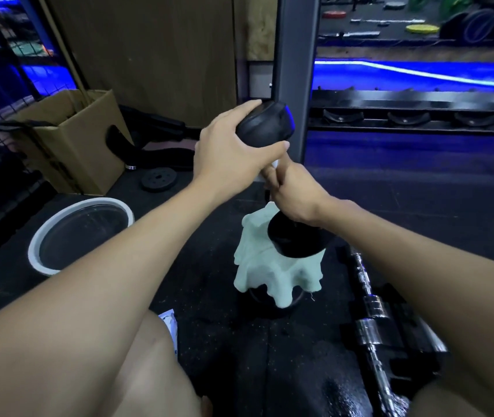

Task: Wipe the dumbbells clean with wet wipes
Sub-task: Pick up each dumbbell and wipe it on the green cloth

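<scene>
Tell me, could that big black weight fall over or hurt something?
It might. The dumbbell stands on end, its lower head on a pale green cloth draped over something dark, so that soft footing could let it slip or tip. Only the left hand on the top head and the right hand gripping the handle steady it. If it tips, it could hit the chrome bars or the white basin nearby.

A dumbbell (272, 164) stands upright on a cloth (257, 272) draped over another weight (257, 299) on the floor (239, 356). The left hand (230, 149) rests on its upper head; the right hand (296, 194) wraps the handle below. A basin (44, 236) lies to the left, a cardboard box (74, 139) behind it. A chrome bar (369, 311) lies to the right, a rack (420, 115) behind.
</scene>
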